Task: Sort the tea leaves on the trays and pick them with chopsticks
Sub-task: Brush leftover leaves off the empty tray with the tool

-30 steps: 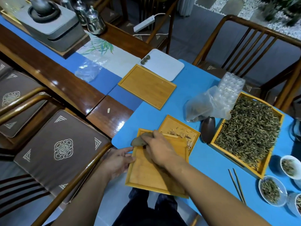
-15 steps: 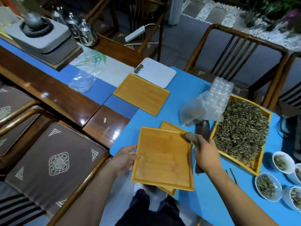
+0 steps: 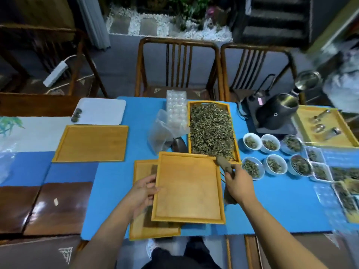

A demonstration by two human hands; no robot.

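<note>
A: Where is the work sitting?

B: On the blue mat [image 3: 272, 210], close to its near edge. The left hand [image 3: 142, 193] grips the left rim of a bare bamboo tray [image 3: 187, 189], thumb on top, fingers curled under. That tray overlaps a lower tray [image 3: 143, 226] whose near edge reaches almost to the mat's edge.

A: And the other hand?

B: The right hand [image 3: 238, 184] is closed round a brown scoop [image 3: 223, 165], its tip just over the held tray's far right corner. The chopsticks [image 3: 222, 174] lie mostly hidden beside that hand; only a sliver shows.

A: The tea leaves?

B: Heaped in the long tray [image 3: 234, 131] just beyond, touching the held tray's far corner. Six white bowls [image 3: 274, 165] of leaves stand to the right, near the hand.

A: Room to move?

B: Open mat lies right of the right forearm and left of the lower tray. A third empty tray [image 3: 91, 143] sits well apart to the left; a plastic bag [image 3: 161, 131] crowds the far side.

A: What has changed?

B: Half a second ago the view was angled from the left; now it faces the table squarely. The held tray has shifted rightward, uncovering more of the lower one. The scoop stays in the same grip.
</note>
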